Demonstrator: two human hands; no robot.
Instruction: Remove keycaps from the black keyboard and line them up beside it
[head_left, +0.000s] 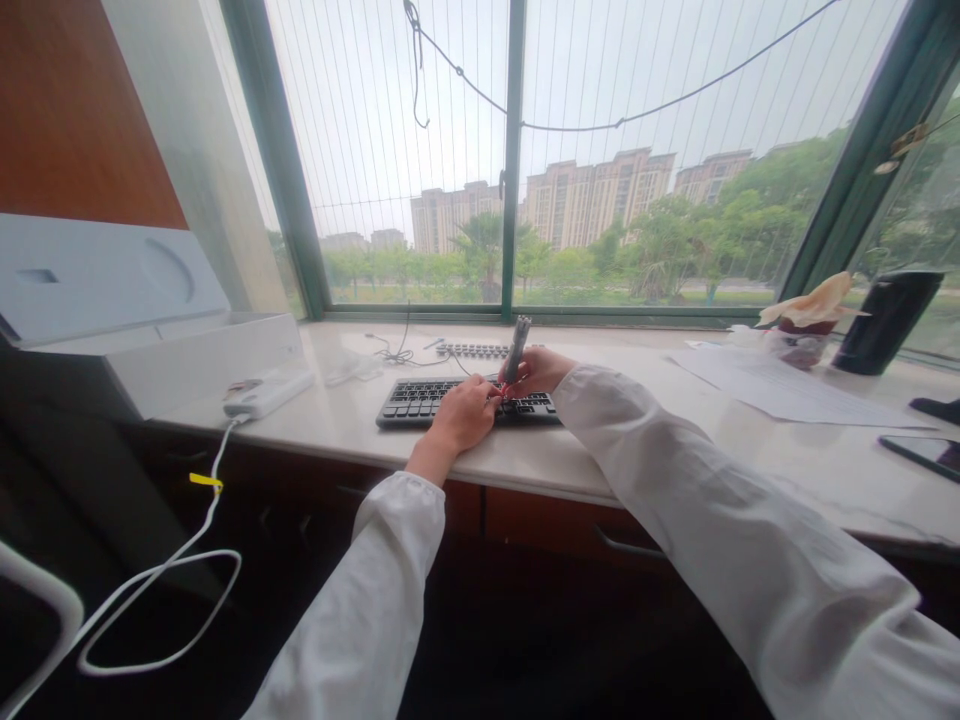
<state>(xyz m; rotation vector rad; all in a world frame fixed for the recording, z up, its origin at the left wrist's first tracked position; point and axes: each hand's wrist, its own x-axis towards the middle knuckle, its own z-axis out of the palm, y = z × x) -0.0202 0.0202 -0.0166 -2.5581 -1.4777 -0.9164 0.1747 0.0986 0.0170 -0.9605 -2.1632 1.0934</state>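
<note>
A black keyboard (416, 402) lies on the white counter, its right half partly covered by both hands. My right hand (541, 370) is closed around the lower part of a dark grey, stick-like tool (517, 345), which stands nearly upright over the keys. Its lower end is hidden by fingers, with a bit of red showing there. My left hand (463, 412) rests on the keyboard, fingertips pressed together close to the tool's foot. What they pinch, if anything, is hidden. Behind the keyboard, small dark key-like pieces (480, 350) lie in a row.
Thin cables (397, 352) lie behind the keyboard. To the left are a white power strip (262, 393) and an open white box (202, 365). Papers (795, 385), a dark cup (885, 320) and a phone (926, 455) occupy the right side. A window runs along the back.
</note>
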